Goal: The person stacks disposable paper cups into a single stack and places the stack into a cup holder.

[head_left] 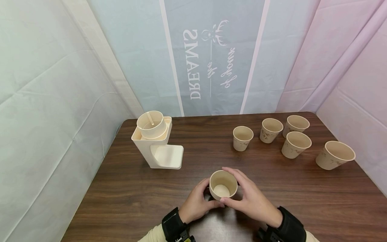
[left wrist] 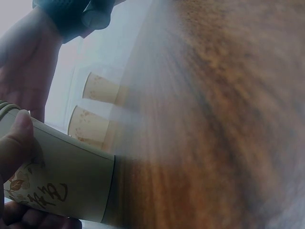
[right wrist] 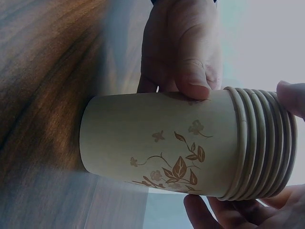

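Note:
A nested stack of beige paper cups (head_left: 223, 183) stands at the front middle of the dark wood table. Both hands are around it. My left hand (head_left: 198, 203) holds the side of the stack, its thumb across the near side. My right hand (head_left: 252, 195) grips the upper end, thumb and fingers at the rims. In the right wrist view several rims of the stack (right wrist: 159, 138) lie one above another, over a brown flower print. The stack's base is down at the tabletop in that view.
Several single paper cups stand upright at the back right, among them a small cup (head_left: 241, 143) and a wider cup (head_left: 329, 159) at the right edge. A cream stand (head_left: 142, 146) with a round handled container (head_left: 151, 129) on top is at the back left. Cloth walls (head_left: 211, 107) surround the table.

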Demonstrator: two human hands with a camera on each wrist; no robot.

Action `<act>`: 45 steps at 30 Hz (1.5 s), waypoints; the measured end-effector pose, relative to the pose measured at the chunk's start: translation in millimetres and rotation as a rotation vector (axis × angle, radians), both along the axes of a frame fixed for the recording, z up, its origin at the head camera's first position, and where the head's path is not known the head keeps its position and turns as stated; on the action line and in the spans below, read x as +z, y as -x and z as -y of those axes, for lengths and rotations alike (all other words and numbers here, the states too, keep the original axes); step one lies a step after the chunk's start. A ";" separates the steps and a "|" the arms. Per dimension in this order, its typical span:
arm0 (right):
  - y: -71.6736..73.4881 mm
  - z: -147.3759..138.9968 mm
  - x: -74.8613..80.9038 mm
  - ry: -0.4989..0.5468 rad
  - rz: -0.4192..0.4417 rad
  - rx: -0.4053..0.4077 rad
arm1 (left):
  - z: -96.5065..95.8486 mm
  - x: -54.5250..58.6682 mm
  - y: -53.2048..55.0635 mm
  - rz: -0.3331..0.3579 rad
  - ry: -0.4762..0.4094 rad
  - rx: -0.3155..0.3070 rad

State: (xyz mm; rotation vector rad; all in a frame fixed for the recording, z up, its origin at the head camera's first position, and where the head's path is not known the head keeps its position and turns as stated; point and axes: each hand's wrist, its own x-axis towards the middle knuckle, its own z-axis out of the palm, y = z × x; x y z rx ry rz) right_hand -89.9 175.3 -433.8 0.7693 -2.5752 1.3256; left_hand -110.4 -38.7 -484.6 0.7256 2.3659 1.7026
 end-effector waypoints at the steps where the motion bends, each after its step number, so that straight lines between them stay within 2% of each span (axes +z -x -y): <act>1: 0.0 -0.1 0.1 0.000 -0.001 0.001 | -0.1 0.1 0.1 0.000 0.000 -0.001; 37: -0.7 -1.8 1.1 0.030 0.037 0.009 | -0.4 0.6 -0.5 0.010 0.010 0.002; 40: 0.7 -2.6 2.8 0.048 0.023 0.012 | -0.8 0.0 -0.3 0.011 0.002 0.003; 45: 7.4 -5.7 9.8 0.087 -0.057 0.019 | -1.5 -0.3 -0.2 0.012 -0.017 0.001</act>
